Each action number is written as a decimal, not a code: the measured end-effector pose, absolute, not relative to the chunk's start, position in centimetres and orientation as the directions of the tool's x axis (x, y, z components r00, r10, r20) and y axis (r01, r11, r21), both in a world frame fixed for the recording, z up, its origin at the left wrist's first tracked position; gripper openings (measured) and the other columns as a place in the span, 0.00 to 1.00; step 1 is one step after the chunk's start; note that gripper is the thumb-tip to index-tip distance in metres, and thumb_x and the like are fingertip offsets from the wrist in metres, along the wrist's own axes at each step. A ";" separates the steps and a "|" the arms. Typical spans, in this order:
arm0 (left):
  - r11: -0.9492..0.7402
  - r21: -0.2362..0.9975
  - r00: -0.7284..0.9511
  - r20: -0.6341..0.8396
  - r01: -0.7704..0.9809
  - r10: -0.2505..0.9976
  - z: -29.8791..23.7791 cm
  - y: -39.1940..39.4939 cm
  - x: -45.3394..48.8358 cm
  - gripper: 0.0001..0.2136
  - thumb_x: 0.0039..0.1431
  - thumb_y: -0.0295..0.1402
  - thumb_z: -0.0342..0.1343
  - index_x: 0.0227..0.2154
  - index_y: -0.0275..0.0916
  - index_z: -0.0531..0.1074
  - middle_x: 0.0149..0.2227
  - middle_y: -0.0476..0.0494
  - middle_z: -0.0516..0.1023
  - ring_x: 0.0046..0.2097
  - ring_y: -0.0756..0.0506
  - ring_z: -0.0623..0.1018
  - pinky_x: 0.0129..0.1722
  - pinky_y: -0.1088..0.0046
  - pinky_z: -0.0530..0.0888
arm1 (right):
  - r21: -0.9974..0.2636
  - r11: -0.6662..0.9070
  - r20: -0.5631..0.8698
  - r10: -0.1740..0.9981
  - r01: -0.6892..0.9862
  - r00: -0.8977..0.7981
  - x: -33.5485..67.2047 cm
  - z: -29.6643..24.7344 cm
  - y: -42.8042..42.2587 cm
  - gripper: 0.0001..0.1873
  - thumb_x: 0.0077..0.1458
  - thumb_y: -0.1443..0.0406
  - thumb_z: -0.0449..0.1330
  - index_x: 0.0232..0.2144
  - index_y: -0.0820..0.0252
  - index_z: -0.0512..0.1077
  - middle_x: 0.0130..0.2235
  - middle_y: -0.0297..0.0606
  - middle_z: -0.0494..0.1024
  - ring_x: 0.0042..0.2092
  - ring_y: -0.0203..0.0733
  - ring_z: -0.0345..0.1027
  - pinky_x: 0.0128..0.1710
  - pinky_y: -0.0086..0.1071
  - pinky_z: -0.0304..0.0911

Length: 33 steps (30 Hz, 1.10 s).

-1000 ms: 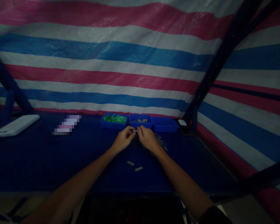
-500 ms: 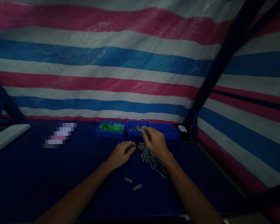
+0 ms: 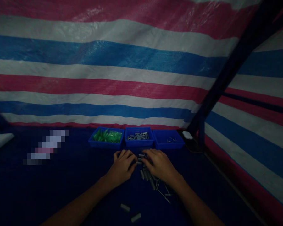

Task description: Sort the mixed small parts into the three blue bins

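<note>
Small grey metal cylinders [image 3: 145, 174] lie in a loose pile on the dark blue tabletop, with thin metal pins [image 3: 163, 196] among them at the lower right. At the pile's upper left edge is my left hand [image 3: 122, 166], fingers bent, thumb apart from them, nothing visibly held. My right hand [image 3: 160, 164] reaches over the pile from the right. Its thumb and fingers are apart around a few cylinders; whether it touches them is hard to see in the dim light. Two separate cylinders, one [image 3: 124, 207] and another [image 3: 136, 217], lie nearer to me.
Three blue bins stand in a row at the back: one with green pieces [image 3: 108, 135], one with metal cylinders [image 3: 138, 136], one with a few pins [image 3: 171, 140]. A white case [image 3: 187, 135] lies at right. A pale object [image 3: 0, 141] and a blurred patch [image 3: 48, 146] are left.
My right hand has come back from the middle bin to the pile. My left hand stays beside the pile, its fingers more bent. The view has shifted, so the table things appear lower.
</note>
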<state>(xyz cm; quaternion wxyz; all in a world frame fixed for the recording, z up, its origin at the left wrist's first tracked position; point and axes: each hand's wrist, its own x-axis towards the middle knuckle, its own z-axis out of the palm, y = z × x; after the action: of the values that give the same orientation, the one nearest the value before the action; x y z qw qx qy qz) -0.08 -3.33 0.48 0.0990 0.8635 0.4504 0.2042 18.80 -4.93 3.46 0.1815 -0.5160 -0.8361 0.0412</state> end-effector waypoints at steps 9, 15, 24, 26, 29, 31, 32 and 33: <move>-0.520 0.590 0.499 0.216 0.618 0.839 1.1 -2.5 -0.5 0.11 0.62 0.34 0.40 0.32 0.40 0.66 0.35 0.47 0.70 0.43 0.46 0.67 0.43 0.65 0.63 | -0.238 0.545 0.323 0.825 0.804 -0.463 17.6 2.4 -4.2 0.07 0.56 0.64 0.52 0.37 0.57 0.68 0.34 0.36 0.74 0.38 0.40 0.66 0.40 0.34 0.58; -0.558 0.538 0.533 0.221 0.632 0.817 0.9 -2.6 -0.8 0.10 0.61 0.32 0.42 0.43 0.43 0.65 0.40 0.47 0.71 0.43 0.47 0.68 0.43 0.66 0.64 | -0.295 0.616 0.541 0.738 0.730 -0.404 18.1 3.6 -4.2 0.10 0.58 0.67 0.47 0.33 0.61 0.68 0.28 0.37 0.72 0.32 0.38 0.64 0.34 0.33 0.57; -0.639 0.346 0.595 0.238 0.687 0.768 1.5 -3.1 0.4 0.09 0.57 0.31 0.49 0.40 0.44 0.67 0.41 0.47 0.71 0.46 0.45 0.67 0.47 0.59 0.60 | -0.224 0.271 0.484 0.864 0.936 -0.135 18.8 6.5 -1.9 0.20 0.57 0.57 0.50 0.46 0.66 0.65 0.34 0.44 0.74 0.36 0.46 0.66 0.36 0.40 0.59; -0.620 0.366 0.574 0.237 0.695 0.784 1.5 -3.1 0.5 0.04 0.57 0.31 0.49 0.35 0.42 0.68 0.37 0.48 0.72 0.44 0.45 0.68 0.48 0.59 0.59 | -0.241 0.300 0.405 0.895 0.923 -0.185 18.8 5.8 -2.7 0.19 0.58 0.58 0.49 0.46 0.65 0.65 0.37 0.45 0.74 0.39 0.47 0.66 0.39 0.41 0.60; -0.591 0.425 0.544 0.239 0.686 0.804 1.3 -3.0 0.3 0.05 0.59 0.31 0.47 0.34 0.40 0.67 0.35 0.48 0.73 0.42 0.46 0.69 0.46 0.60 0.60 | -0.273 0.438 0.306 0.884 0.857 -0.354 18.7 5.0 -4.1 0.17 0.57 0.58 0.49 0.46 0.60 0.66 0.40 0.43 0.75 0.42 0.45 0.67 0.43 0.40 0.60; -0.578 0.488 0.526 0.256 0.654 0.811 1.2 -2.9 0.0 0.07 0.61 0.31 0.44 0.34 0.39 0.67 0.35 0.46 0.73 0.41 0.46 0.69 0.42 0.64 0.63 | -0.273 0.504 0.294 0.855 0.820 -0.428 18.5 4.9 -4.7 0.18 0.56 0.56 0.51 0.45 0.59 0.66 0.40 0.43 0.74 0.42 0.45 0.67 0.43 0.40 0.60; -0.581 0.516 0.524 0.270 0.629 0.808 1.2 -2.9 -0.1 0.09 0.62 0.31 0.42 0.34 0.39 0.67 0.35 0.46 0.73 0.40 0.47 0.68 0.40 0.66 0.64 | -0.267 0.528 0.298 0.841 0.806 -0.452 18.3 4.9 -4.9 0.18 0.56 0.55 0.52 0.44 0.59 0.66 0.39 0.43 0.74 0.42 0.45 0.66 0.43 0.40 0.59; -0.589 0.535 0.527 0.285 0.605 0.800 1.1 -2.9 -0.3 0.10 0.62 0.31 0.40 0.33 0.38 0.67 0.34 0.45 0.72 0.38 0.47 0.68 0.39 0.67 0.64 | -0.258 0.551 0.304 0.826 0.793 -0.475 18.0 4.9 -5.1 0.17 0.55 0.56 0.52 0.43 0.59 0.67 0.38 0.42 0.74 0.41 0.45 0.66 0.42 0.40 0.59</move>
<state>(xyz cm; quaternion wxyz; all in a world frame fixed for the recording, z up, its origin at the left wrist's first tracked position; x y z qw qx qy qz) -0.25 -2.89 1.14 0.1888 0.8532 0.4119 0.2584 18.04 -5.07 4.92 0.1997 -0.4719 -0.8577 0.0406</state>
